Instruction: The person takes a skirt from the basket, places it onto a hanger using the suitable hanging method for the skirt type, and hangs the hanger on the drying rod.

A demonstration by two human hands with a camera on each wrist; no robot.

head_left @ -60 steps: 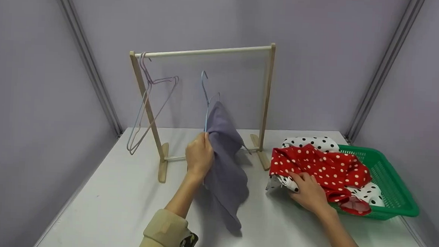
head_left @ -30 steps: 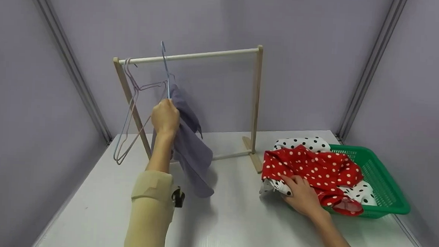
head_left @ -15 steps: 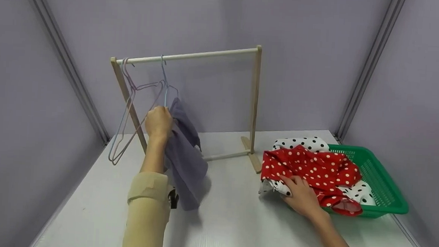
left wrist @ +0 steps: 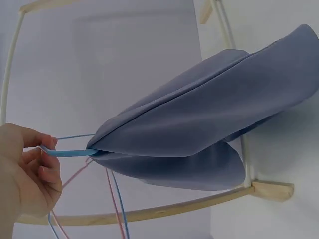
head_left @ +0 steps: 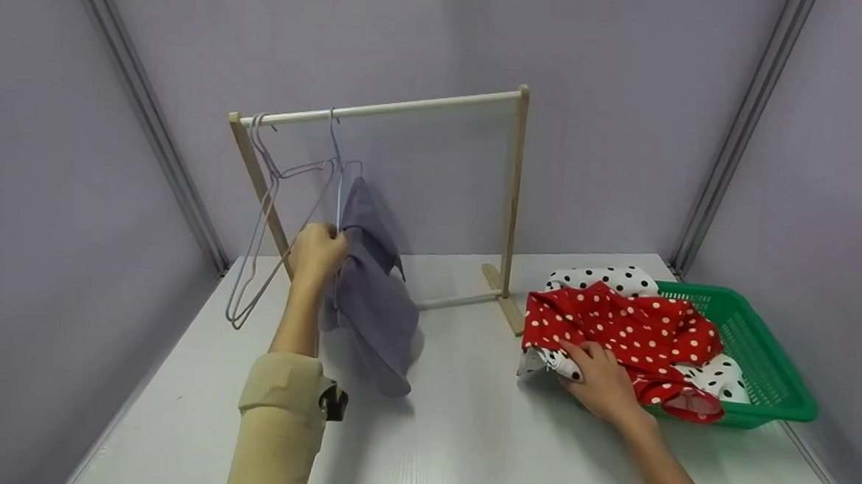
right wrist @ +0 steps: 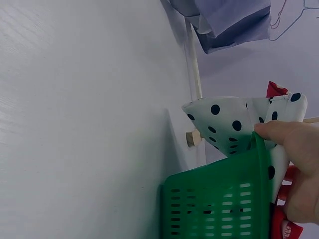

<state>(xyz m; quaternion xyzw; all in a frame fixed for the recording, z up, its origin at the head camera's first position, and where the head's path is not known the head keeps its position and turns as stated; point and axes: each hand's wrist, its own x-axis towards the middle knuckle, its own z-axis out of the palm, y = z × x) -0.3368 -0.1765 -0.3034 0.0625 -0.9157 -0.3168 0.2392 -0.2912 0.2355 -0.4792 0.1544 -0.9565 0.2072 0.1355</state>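
A blue wire hanger (head_left: pixel 335 145) has its hook over the rack's top rod (head_left: pixel 423 105), left of the middle. From it hangs a grey-purple garment (head_left: pixel 380 298), gathered to the hanger's right side. My left hand (head_left: pixel 317 254) pinches the hanger's side between thumb and fingers; the left wrist view shows the blue hanger arm (left wrist: pixel 72 153) there. On the right, my right hand (head_left: pixel 600 384) grips the rim of a green basket (head_left: pixel 779 363), with its thumb (right wrist: pixel 269 130) over the edge. A red polka-dot garment (head_left: pixel 640 327) and white black-dotted cloth (right wrist: pixel 219 117) lie under the fingers.
Several bare hangers (head_left: pixel 258 240) hang together at the rod's left end. The rack's wooden right post (head_left: pixel 515 195) stands between the hanging garment and the basket. Grey walls (head_left: pixel 608 96) enclose the white table (head_left: pixel 458 435) at the back and sides.
My left hand carried the hanger and garment left and up, then lowered the hook onto the rod. It has since slipped slightly lower along the hanger. My right hand stays at the basket.
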